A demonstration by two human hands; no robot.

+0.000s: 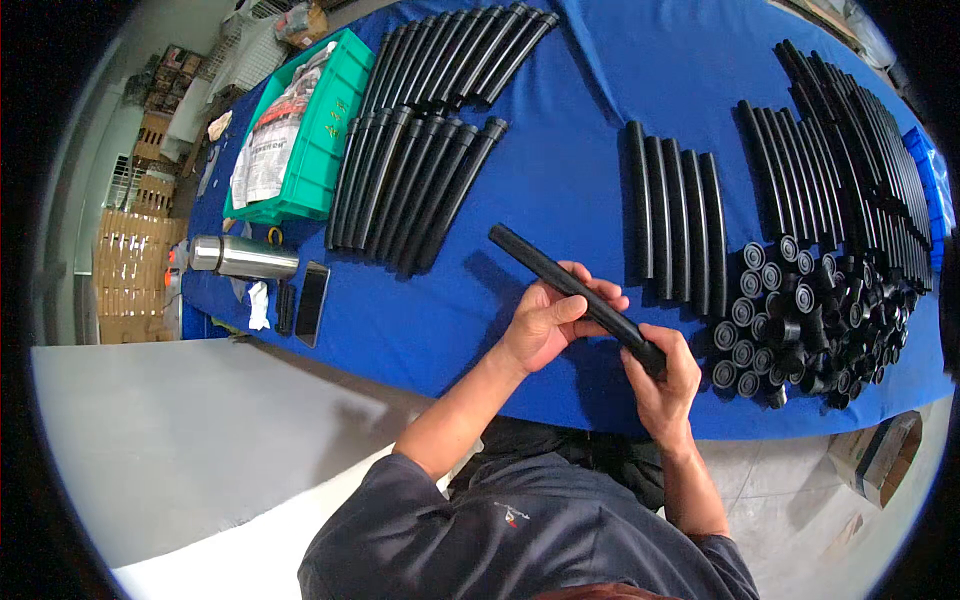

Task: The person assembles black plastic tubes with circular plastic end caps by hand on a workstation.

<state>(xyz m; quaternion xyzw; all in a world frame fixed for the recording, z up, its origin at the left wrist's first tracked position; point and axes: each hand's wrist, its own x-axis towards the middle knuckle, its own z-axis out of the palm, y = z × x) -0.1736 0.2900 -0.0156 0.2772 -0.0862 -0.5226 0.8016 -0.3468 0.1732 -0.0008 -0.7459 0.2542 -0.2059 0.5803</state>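
Note:
A long black tube slants across the space in front of me, its far end pointing to the upper left. My left hand is wrapped round its middle, thumb on top. At the near right end, my right hand grips the tube, and its fingers partly hide that end. Right of my hands lies a heap of round black end caps, many with ringed faces. A short row of plain black tubes rests just beyond my right hand. Tubes with thicker ends lie in rows at the left.
Blue cloth covers the table. A green crate with newspaper stands at the left, near a steel flask and a phone. More tubes are stacked at the far right. A cardboard box sits below the right edge.

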